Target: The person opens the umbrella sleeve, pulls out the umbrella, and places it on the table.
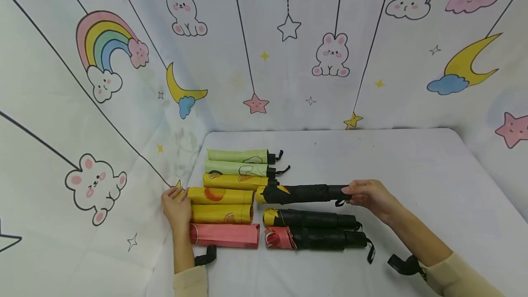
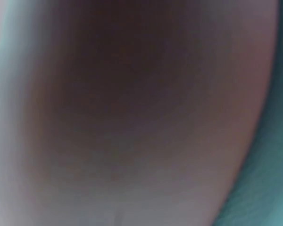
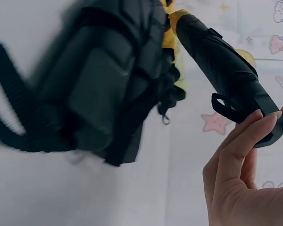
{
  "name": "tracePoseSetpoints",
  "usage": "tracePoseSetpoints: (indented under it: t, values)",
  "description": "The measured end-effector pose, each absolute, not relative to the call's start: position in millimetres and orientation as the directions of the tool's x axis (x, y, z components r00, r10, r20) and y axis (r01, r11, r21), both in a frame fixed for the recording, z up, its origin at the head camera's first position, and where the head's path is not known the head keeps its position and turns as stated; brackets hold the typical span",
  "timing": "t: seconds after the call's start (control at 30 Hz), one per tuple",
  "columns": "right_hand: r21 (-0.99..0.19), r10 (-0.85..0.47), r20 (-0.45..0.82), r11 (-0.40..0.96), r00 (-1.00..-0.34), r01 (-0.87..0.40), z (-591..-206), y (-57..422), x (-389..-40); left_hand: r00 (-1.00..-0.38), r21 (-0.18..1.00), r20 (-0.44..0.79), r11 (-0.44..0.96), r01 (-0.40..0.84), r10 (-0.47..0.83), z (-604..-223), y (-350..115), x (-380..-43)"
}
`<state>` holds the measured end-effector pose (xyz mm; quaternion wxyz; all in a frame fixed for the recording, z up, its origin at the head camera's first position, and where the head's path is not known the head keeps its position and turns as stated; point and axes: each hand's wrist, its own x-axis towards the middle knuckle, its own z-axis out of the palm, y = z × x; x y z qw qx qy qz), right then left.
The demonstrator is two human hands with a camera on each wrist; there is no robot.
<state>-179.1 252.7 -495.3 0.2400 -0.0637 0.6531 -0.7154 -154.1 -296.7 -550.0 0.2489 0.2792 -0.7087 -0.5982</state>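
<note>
Across the pale surface (image 1: 412, 159), the person's right hand (image 1: 371, 198) pinches the handle end of a folded black umbrella (image 1: 305, 193), thumb and fingers clamped on it near its small black loop. That umbrella lies nearly level, its yellow end pointing left, just beside the right end of the upper yellow cover (image 1: 235, 197), which has an orange printed on it. The left hand (image 1: 178, 207) is at the opposite end of that cover; I cannot tell whether its fingers clamp the cover or merely rest against it, and the left wrist view is only a blur.

Below, a lower yellow cover (image 1: 206, 213) lies near the left forearm, with a pink cover (image 1: 227, 235) nearest the person. To the right of these lie a second black umbrella (image 1: 317, 218) with a yellow end and a pink-ended umbrella (image 1: 317, 239), close together.

Farther back, a covered yellow umbrella (image 1: 255, 181) and two light green umbrellas (image 1: 235, 156) sit in a row, black handles to the right. Behind everything hangs a white cloth (image 1: 231, 22) printed with rabbits, rainbows, moons and stars.
</note>
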Motion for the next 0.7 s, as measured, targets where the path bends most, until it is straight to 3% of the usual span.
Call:
tracePoseSetpoints:
  t: [0.37,0.7]
  values:
    - [-0.951,-0.372,-0.296,0.201,-0.88,0.236,-515.4,256.7,-177.5,-0.775,0.974,0.002,0.175,-0.141,-0.632,-549.3,-298.2,-152.9]
    - [-0.837,-0.444,-0.297,0.548,-0.846,0.006,-506.3,254.8,-174.1,-0.781,0.952,-0.006,0.235,-0.195,-0.625,-545.5,-299.3,-153.8]
